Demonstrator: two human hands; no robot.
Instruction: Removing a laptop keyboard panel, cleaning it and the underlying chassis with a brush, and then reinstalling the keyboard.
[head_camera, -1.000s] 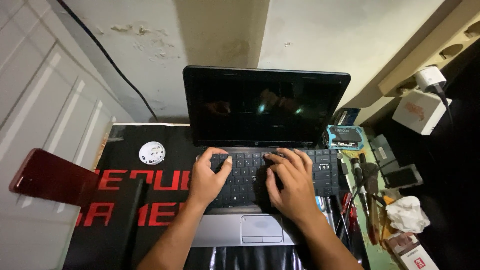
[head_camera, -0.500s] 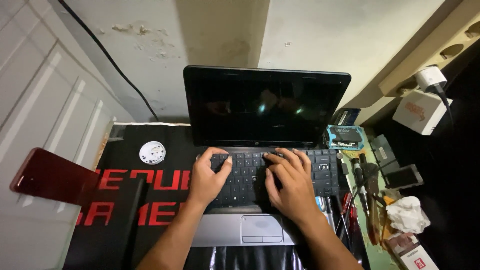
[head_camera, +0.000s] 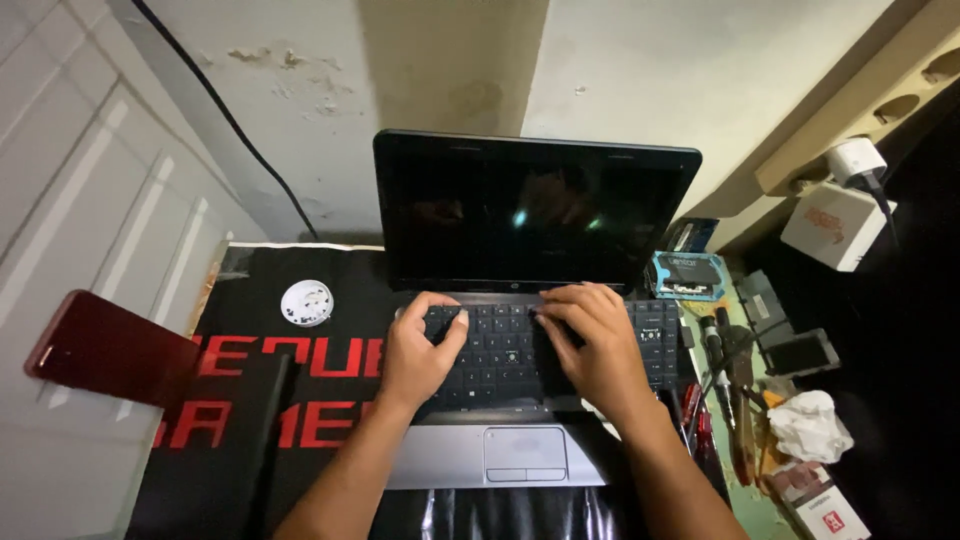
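Note:
An open laptop with a dark screen stands on a black mat with red lettering. My left hand rests on the left side of its black keyboard, fingers curled onto the keys. On the right side of the keyboard lies my right hand, with its fingers reaching toward the upper key rows. Neither hand holds anything. The silver palm rest and touchpad show between my forearms.
A small white round dish sits on the mat left of the laptop. A red phone stands at far left. Several tools, a small blue box, crumpled tissue and a white power adapter crowd the right side.
Both hands stay on the keyboard; the fingers have shifted only slightly over the keys. Nothing else has moved.

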